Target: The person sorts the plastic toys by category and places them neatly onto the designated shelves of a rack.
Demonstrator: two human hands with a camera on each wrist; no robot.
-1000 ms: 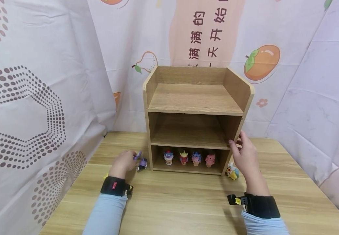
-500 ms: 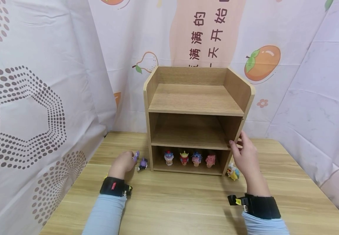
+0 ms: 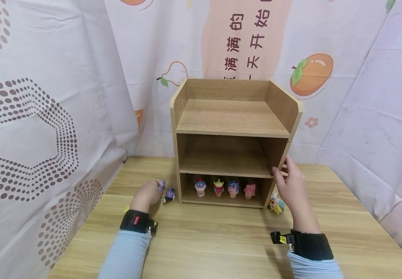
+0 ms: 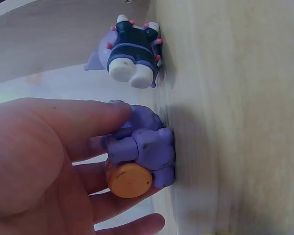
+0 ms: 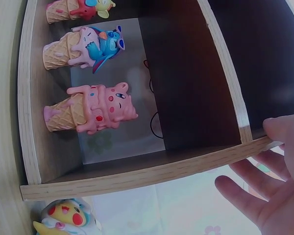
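My left hand (image 3: 148, 193) is low by the left side of a wooden shelf unit (image 3: 234, 134). Between its thumb and fingers it pinches a purple toy figurine (image 4: 149, 149) with an orange disc at its base. Next to that, a second purple figurine (image 4: 132, 54) in a dark outfit with white feet lies against the unit. My right hand (image 3: 291, 186) holds the unit's right side panel, its thumb (image 5: 279, 126) over the front edge by the middle board and the fingers along the outside.
Several ice-cream-cone figurines stand in the bottom compartment, among them a pink one (image 5: 103, 108) and a blue one (image 5: 95, 47). A yellow and white figurine (image 3: 276, 204) is by the unit's right foot. Something yellow (image 3: 126, 209) shows beside my left wrist. A printed curtain (image 3: 148, 50) hangs behind.
The purple figurine in my left hand has turned a little and come nearer the hand since one second ago. The right hand and the shelf unit stay where they were.
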